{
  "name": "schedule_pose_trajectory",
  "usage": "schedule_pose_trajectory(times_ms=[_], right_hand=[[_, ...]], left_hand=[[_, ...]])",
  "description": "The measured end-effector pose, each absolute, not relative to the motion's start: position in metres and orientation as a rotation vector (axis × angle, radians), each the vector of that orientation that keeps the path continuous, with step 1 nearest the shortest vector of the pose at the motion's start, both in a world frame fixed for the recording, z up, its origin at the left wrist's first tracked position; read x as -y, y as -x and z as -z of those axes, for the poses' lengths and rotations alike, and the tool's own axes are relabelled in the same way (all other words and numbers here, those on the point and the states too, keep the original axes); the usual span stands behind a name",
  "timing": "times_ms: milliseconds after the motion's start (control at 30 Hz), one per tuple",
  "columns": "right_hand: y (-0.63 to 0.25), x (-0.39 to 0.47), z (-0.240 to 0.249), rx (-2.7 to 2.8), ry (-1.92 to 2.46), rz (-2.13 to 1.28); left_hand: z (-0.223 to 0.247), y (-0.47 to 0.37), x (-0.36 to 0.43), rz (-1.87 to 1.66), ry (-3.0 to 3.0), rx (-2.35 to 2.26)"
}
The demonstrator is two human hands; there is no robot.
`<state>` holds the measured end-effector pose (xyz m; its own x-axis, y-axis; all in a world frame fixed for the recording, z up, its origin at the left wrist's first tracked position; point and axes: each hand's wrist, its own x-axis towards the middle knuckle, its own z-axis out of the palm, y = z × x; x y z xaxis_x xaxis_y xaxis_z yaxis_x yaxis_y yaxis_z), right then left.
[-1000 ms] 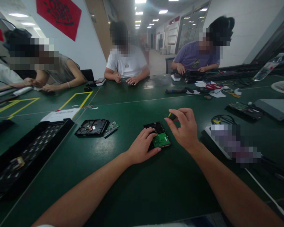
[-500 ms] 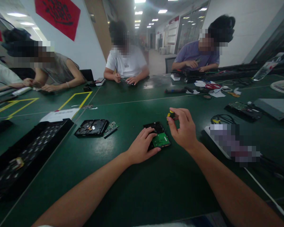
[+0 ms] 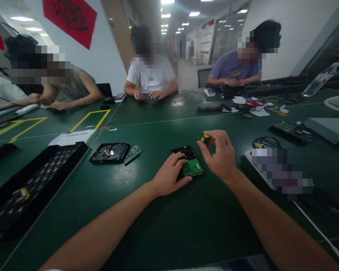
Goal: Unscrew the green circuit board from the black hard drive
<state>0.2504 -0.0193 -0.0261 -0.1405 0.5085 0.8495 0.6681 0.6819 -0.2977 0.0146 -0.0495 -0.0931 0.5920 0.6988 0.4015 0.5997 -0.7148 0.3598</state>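
A hard drive with a green circuit board [image 3: 193, 167] lies on the green table [image 3: 158, 233]. My left hand [image 3: 171, 175] rests on the drive's left side, its fingers spread over the black casing and the board's edge. Just right of the drive and above it, my right hand [image 3: 219, 152] pinches the yellow and black handle of a small screwdriver [image 3: 205, 139]. The shaft is thin and hard to make out, so I cannot tell whether its tip touches the drive.
To the left are another black drive [image 3: 110, 153], a loose circuit board [image 3: 133, 153] and a long black tray [image 3: 39, 180]. On the right lie a cable [image 3: 267, 142], a white-edged device [image 3: 261, 173] and another drive [image 3: 291, 132]. Several people sit across the table.
The screwdriver handle has tilted and shifted slightly right in my right hand, whose fingers have changed position around it. My left hand has stayed on the drive.
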Motion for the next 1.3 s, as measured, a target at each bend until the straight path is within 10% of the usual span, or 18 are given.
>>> schedule_pose_trajectory(times_ms=[1300], right_hand=[[-0.2535, 0.0148, 0.0315, 1.844, 0.925, 0.160]], left_hand=[[0.0939, -0.0148, 0.0493, -0.788, -2.640, -1.089]])
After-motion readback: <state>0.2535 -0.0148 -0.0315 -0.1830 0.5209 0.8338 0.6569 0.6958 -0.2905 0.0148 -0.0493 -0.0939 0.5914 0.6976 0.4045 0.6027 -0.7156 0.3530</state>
